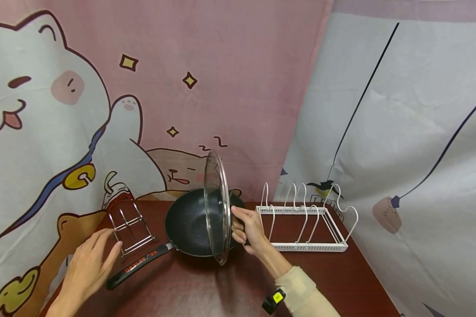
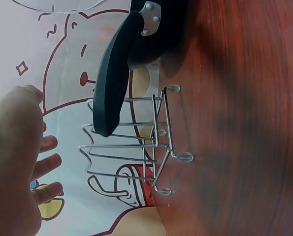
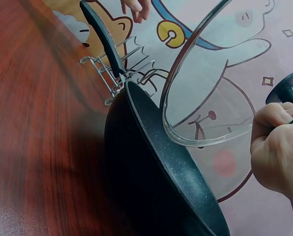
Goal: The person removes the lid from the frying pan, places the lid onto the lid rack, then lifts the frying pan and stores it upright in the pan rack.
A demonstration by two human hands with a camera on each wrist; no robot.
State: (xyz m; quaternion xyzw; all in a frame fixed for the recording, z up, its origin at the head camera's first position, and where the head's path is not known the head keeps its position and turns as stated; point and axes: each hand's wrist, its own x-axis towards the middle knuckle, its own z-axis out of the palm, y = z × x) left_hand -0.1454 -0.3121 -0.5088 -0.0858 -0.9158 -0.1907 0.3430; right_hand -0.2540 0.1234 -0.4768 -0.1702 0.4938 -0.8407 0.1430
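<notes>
My right hand (image 1: 251,229) grips the black knob (image 3: 283,89) of a glass lid (image 1: 224,200) with a metal rim. The lid is held nearly upright over a dark, speckled wok (image 1: 187,223), across the right half of its opening. The wok sits on the table with its long black handle (image 1: 136,266) pointing to the near left. My left hand (image 1: 88,264) is held in the air left of that handle, fingers spread and holding nothing. Just beyond it stands a small silver wire rack (image 1: 138,241), seen sideways in the left wrist view.
A white rack (image 1: 309,247) with several curved upright hoops stands on the right of the reddish-brown table (image 1: 158,295). Printed cloth (image 1: 238,66) hangs directly behind the table and along its sides.
</notes>
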